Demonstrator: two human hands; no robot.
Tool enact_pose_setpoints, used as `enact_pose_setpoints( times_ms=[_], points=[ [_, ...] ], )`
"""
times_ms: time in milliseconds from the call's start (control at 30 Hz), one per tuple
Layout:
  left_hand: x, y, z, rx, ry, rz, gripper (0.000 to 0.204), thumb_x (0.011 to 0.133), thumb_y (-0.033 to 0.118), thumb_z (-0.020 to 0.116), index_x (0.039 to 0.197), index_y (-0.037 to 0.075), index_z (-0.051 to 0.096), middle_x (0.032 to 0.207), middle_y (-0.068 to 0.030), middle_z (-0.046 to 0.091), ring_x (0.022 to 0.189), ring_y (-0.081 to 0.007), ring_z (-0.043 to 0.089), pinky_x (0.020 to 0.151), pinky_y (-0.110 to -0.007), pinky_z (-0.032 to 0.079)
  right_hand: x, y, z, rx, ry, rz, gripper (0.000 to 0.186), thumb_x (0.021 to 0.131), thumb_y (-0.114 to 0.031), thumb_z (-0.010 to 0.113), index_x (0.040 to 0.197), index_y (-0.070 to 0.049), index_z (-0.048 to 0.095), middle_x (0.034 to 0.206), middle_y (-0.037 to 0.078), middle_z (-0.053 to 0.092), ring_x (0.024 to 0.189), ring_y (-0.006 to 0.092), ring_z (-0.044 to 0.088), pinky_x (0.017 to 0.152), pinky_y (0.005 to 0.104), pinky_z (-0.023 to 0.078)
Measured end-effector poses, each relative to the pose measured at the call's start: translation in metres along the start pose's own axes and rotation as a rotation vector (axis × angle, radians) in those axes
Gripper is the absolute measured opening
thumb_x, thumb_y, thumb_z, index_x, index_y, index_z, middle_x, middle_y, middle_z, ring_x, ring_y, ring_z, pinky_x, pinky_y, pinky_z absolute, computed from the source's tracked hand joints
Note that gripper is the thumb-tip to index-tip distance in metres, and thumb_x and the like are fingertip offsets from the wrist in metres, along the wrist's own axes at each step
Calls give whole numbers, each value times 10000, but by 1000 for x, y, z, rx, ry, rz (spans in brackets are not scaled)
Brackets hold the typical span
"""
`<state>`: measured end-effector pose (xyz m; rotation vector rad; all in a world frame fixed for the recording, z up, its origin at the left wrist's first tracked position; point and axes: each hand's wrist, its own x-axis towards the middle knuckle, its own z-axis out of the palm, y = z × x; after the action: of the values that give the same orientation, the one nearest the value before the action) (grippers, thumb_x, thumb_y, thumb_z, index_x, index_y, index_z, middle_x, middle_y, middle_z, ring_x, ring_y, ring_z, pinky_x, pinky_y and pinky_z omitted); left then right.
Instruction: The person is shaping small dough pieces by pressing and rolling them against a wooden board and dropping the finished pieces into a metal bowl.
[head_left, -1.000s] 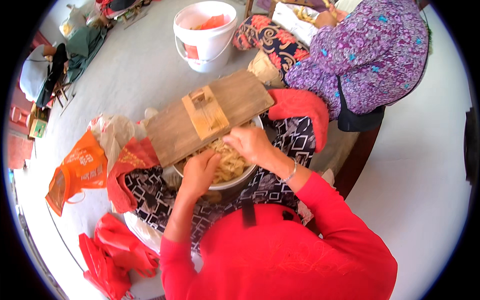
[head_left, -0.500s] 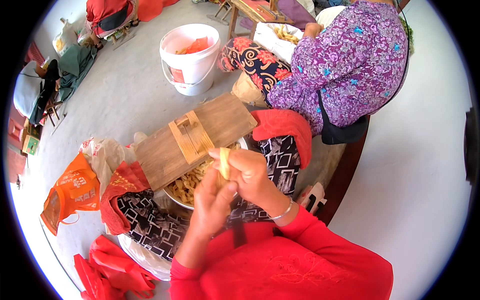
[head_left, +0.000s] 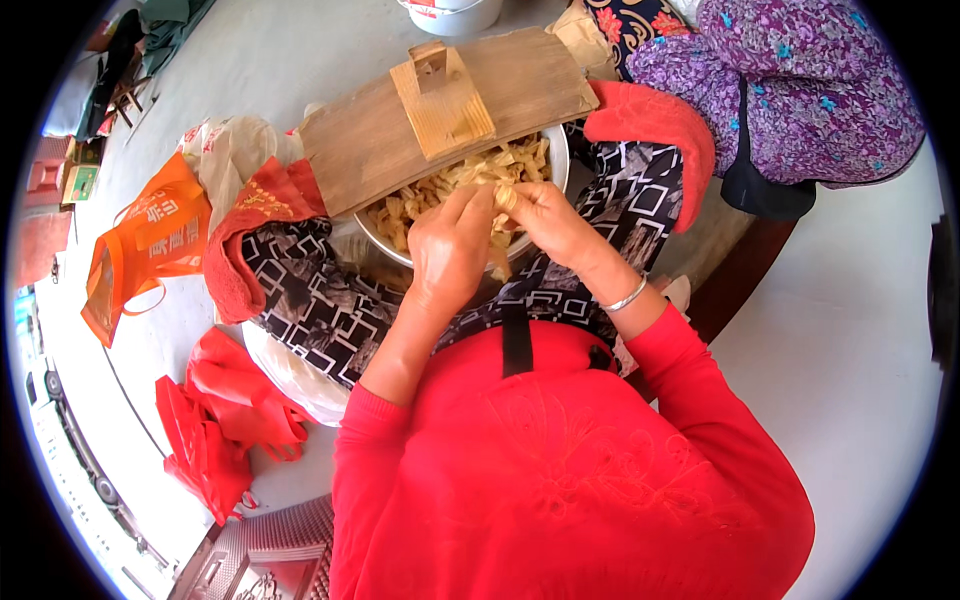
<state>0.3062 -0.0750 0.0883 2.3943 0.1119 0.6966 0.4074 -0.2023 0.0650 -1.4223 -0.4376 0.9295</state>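
Note:
A pale yellow, limp strip of food [head_left: 506,199] is wound about the fingers of my right hand [head_left: 550,225], which is closed on it. My left hand [head_left: 447,250], closed too, meets the right one and pinches the strip; its fingertips are partly hidden. Part of a yellowish piece [head_left: 500,262] hangs below the hands. Under them a round metal basin [head_left: 561,165] holds a heap of similar yellowish strips [head_left: 535,155]. Across my knees, over the basin's far side, lies a wooden board [head_left: 345,150] with a smaller wooden block [head_left: 455,115] on top.
Red towels [head_left: 655,105] cover my knees. To the left lie an orange bag [head_left: 150,240], a whitish plastic bag [head_left: 245,150] and red bags [head_left: 235,390]. A person in purple floral clothes [head_left: 800,110] sits close at the right. A white bucket [head_left: 455,15] stands beyond the board.
My view has tipped downward, so the scene sits higher. My hands are lower over the basin, and the strip, earlier looped round a raised right finger, is now gathered between my fingers.

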Motion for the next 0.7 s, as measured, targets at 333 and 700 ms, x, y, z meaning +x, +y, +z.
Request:
enact_pose_setpoints(
  times_ms=[333,700],
  points=[
    [13,0,0,-462,-148,-386,268,903,112,569,1127,-35,573,1014,-101,606,848,-131,553,738,-260,458,4,-7,17,-390,230,-396,27,782,42,617,801,45,598,963,114,615,866,236,594,788,320,459],
    [0,-5,11,-1179,-66,-1169,137,954,176,490,977,60,559,638,2,464,422,-53,302,374,-213,212,20,-8,24,-594,375,-725,32,796,26,624,774,29,601,1014,139,558,918,271,552,828,339,447]
  ],
)
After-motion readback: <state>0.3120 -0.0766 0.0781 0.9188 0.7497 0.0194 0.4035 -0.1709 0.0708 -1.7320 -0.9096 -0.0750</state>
